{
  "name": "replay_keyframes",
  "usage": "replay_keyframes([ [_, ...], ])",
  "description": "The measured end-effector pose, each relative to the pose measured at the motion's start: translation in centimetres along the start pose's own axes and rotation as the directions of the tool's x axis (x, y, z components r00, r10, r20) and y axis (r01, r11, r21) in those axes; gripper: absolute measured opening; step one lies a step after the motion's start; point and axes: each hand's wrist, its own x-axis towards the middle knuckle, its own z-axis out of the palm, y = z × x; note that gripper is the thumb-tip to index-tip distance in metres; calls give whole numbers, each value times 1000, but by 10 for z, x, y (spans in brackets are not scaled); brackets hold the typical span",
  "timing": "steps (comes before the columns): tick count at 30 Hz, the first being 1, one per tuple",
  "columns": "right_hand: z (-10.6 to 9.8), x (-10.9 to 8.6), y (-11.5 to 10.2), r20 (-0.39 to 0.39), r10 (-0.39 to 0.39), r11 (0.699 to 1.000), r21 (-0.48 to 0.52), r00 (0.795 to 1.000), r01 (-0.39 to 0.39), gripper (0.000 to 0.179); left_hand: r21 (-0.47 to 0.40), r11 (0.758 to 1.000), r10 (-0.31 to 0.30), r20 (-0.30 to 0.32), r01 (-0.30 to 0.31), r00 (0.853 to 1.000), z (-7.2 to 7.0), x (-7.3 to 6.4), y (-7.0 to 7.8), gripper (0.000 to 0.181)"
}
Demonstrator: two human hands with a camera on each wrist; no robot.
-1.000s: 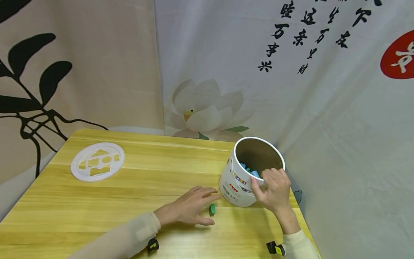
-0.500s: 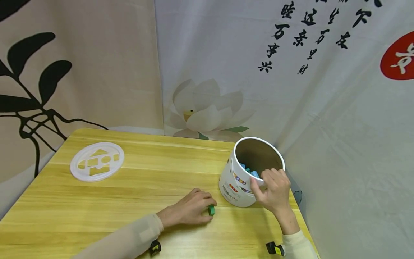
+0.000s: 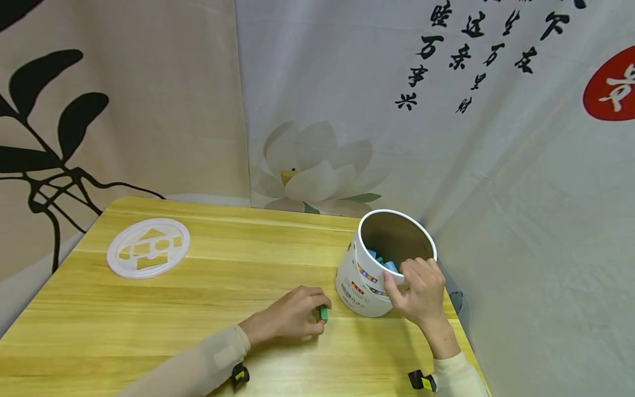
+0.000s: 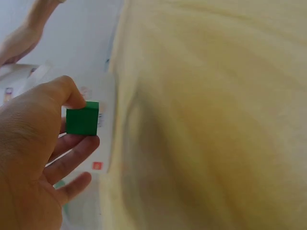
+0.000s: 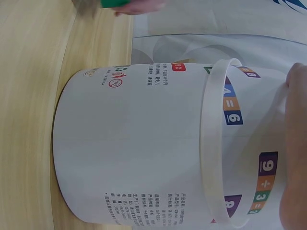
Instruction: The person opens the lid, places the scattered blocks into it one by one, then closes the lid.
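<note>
In the head view my left hand (image 3: 292, 314) pinches a small green block (image 3: 324, 314) between thumb and fingers, just left of the bucket. The left wrist view shows the block's flat square face (image 4: 82, 120), with the other fingers spread below it. My right hand (image 3: 420, 289) grips the near rim of a white bucket (image 3: 354, 300), thumb outside and fingers over the edge. Tilted slightly, the bucket holds several blue and green blocks (image 3: 391, 267), partly hidden by its wall. Printed text and coloured number labels mark the bucket's side (image 5: 129, 139) in the right wrist view.
A white oval plate with cut-out shapes (image 3: 119, 263) lies at the far left of the wooden table (image 3: 238, 264). Fabric hangings (image 3: 322, 82) with printed characters and a flower stand behind and to the right. The bucket is near the table's right edge.
My left hand has closed its fingers on the green block, which lay on the table a second ago, and shifted it slightly up in the view. The right hand and bucket have stayed put.
</note>
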Motion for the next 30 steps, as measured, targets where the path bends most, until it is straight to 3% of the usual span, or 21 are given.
replay_keyframes([
  [3,-1,0,0,4,1,1000,-1,1000,-1,58,-43,999,6,-39,-7,999,-12,5,3,29],
  [10,-1,0,1,9,-4,1000,1,1000,4,58,-15,997,74,-173,-78,982,-42,25,12,27],
  [18,-2,2,1,9,-14,1000,3,1000,14,60,41,980,197,-310,-194,930,-79,56,22,26],
  [24,-2,2,1,9,-16,1000,1,1000,16,59,77,963,270,-373,-260,888,-107,88,35,26],
  [28,-2,1,0,12,-22,1000,3,1000,22,59,95,958,285,-388,-270,876,-118,108,41,25],
  [30,-3,2,0,13,-26,1000,4,1000,26,59,86,959,284,-383,-272,879,-121,118,44,26],
])
